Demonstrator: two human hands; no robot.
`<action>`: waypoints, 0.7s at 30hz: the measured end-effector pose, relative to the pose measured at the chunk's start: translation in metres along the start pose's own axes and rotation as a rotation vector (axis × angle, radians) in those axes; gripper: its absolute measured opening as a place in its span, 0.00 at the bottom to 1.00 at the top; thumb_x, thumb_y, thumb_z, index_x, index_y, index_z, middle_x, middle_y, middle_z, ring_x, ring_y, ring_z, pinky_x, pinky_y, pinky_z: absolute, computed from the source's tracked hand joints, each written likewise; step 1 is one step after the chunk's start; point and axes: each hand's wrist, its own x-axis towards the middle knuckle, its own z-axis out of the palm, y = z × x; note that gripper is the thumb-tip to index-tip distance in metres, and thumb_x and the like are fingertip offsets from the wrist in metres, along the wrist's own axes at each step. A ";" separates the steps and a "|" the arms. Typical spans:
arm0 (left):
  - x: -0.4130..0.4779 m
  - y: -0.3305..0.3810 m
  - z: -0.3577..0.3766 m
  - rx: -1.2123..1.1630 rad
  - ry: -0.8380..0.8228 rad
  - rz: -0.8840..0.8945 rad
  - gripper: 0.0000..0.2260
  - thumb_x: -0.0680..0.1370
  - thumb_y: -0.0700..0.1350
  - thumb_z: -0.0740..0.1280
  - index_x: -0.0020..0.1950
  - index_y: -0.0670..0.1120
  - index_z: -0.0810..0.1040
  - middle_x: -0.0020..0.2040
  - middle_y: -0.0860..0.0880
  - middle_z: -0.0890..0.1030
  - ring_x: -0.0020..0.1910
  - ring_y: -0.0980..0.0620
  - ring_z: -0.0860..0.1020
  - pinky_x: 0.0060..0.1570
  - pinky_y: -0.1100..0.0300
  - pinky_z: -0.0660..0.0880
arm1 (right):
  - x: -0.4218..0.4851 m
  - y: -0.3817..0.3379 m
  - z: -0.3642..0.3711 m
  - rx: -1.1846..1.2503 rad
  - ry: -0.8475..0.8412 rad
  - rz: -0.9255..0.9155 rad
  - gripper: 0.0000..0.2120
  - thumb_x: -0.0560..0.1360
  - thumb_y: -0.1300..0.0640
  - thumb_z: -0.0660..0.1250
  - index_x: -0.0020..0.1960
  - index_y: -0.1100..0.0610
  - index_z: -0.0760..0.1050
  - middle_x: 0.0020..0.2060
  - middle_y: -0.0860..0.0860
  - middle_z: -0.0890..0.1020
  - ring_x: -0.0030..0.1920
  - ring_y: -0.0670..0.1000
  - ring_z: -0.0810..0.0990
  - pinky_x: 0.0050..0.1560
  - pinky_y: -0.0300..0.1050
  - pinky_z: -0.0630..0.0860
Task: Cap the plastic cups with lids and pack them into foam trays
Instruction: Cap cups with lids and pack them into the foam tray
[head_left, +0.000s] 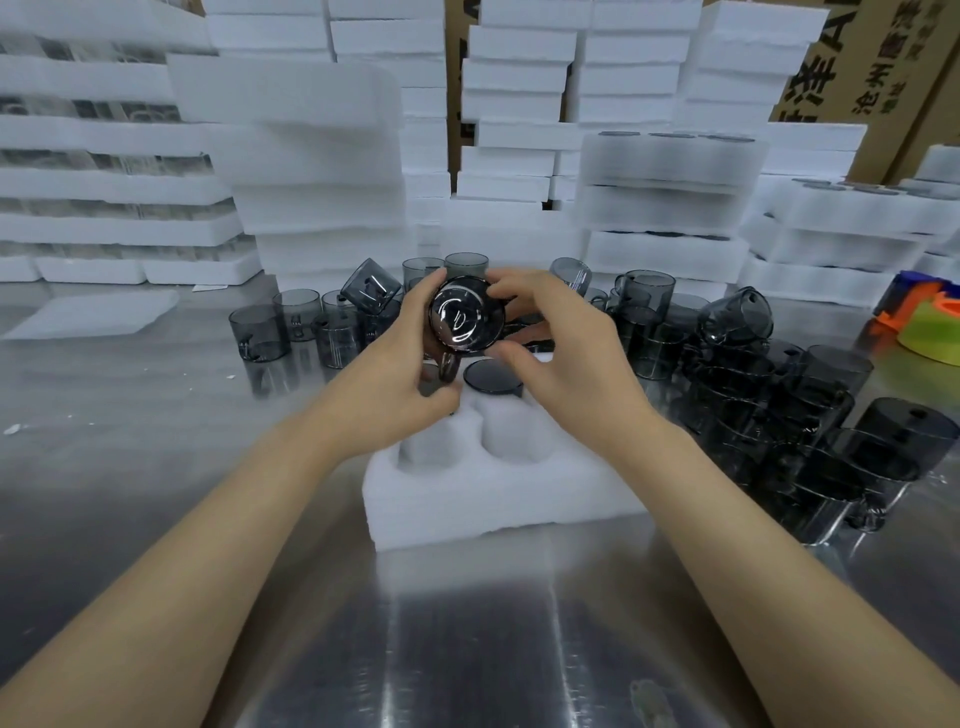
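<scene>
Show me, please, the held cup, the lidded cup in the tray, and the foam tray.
held cup (466, 317): head view, its glossy round face.
lidded cup (492, 376): head view, middle of lid.
foam tray (493, 499): head view, bare front wall.

Single wide-angle view, worn on head. Looks forward and down across steel table (156, 467). Sits close above left hand (400, 358) and right hand (566, 338), met at centre. Takes in foam tray (493, 499) toward 6 o'clock, foam stacks (660, 166) from 10 to 2 o'clock.

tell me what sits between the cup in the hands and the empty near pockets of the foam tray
In the head view, a lidded cup already seated in the foam tray lies between the held cup and the empty pockets.
</scene>
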 end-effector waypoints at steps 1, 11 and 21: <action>0.000 0.000 -0.001 -0.004 0.007 -0.001 0.41 0.71 0.45 0.68 0.77 0.55 0.46 0.55 0.55 0.76 0.45 0.54 0.79 0.53 0.55 0.76 | 0.000 0.000 0.000 0.032 0.015 0.012 0.19 0.71 0.69 0.70 0.59 0.57 0.74 0.60 0.48 0.77 0.53 0.48 0.78 0.54 0.37 0.77; 0.003 -0.001 0.007 -0.094 0.165 -0.005 0.39 0.66 0.48 0.79 0.69 0.53 0.59 0.55 0.56 0.78 0.43 0.60 0.80 0.38 0.71 0.74 | 0.000 -0.004 -0.001 0.098 0.052 0.022 0.15 0.74 0.65 0.66 0.60 0.63 0.77 0.57 0.51 0.78 0.60 0.46 0.77 0.62 0.40 0.75; 0.003 -0.003 0.005 0.027 0.148 0.075 0.21 0.77 0.43 0.69 0.64 0.50 0.62 0.46 0.53 0.80 0.40 0.55 0.77 0.40 0.61 0.73 | 0.001 -0.012 -0.004 -0.030 0.080 0.021 0.23 0.69 0.60 0.75 0.62 0.60 0.75 0.60 0.49 0.78 0.60 0.46 0.76 0.62 0.43 0.73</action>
